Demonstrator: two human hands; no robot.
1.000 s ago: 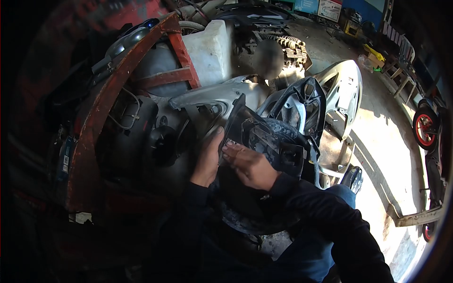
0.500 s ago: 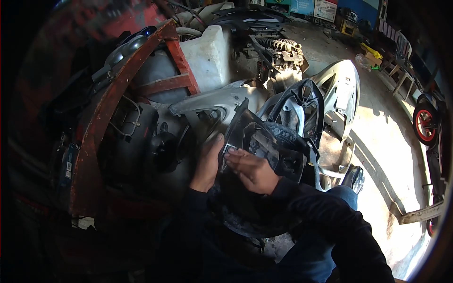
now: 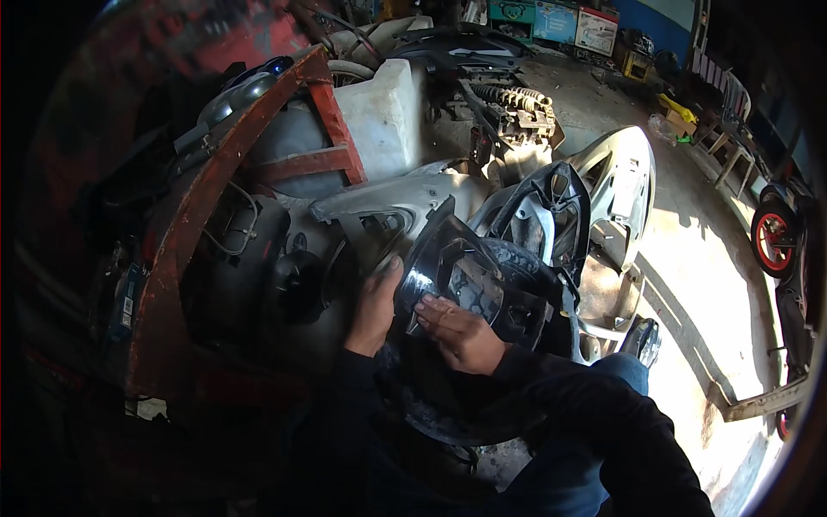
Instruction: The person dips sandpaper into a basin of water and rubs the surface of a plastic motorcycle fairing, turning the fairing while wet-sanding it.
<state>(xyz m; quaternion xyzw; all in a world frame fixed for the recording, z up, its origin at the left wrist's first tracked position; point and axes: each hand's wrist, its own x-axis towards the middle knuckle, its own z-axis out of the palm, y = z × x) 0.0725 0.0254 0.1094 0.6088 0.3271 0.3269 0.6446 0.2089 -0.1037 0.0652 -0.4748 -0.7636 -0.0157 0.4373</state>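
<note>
A black plastic motorcycle fairing panel (image 3: 431, 239) stands tilted in front of me, its upper end pointed and a shiny streak on its near face. My left hand (image 3: 374, 312) holds the panel's left edge, thumb up along it. My right hand (image 3: 465, 336) presses bunched fingertips against the face just below the shiny streak. Whatever lies under those fingertips, if anything, is too hidden to name. Beneath the hands is a dark rounded basin-like thing (image 3: 448, 431), mostly in shadow.
Behind the panel lean a black frame-like body part (image 3: 567, 185) and a pale fairing (image 3: 636, 159). To the left rises a rusty red metal frame (image 3: 164, 284). A coil-spring shock absorber (image 3: 521, 99) lies further back. A red-rimmed wheel (image 3: 774, 241) stands at the right.
My view has tipped slightly, so the scene sits lower. My right fingertips have slid down the panel's face, uncovering more of the shiny streak. My left hand keeps its hold.
</note>
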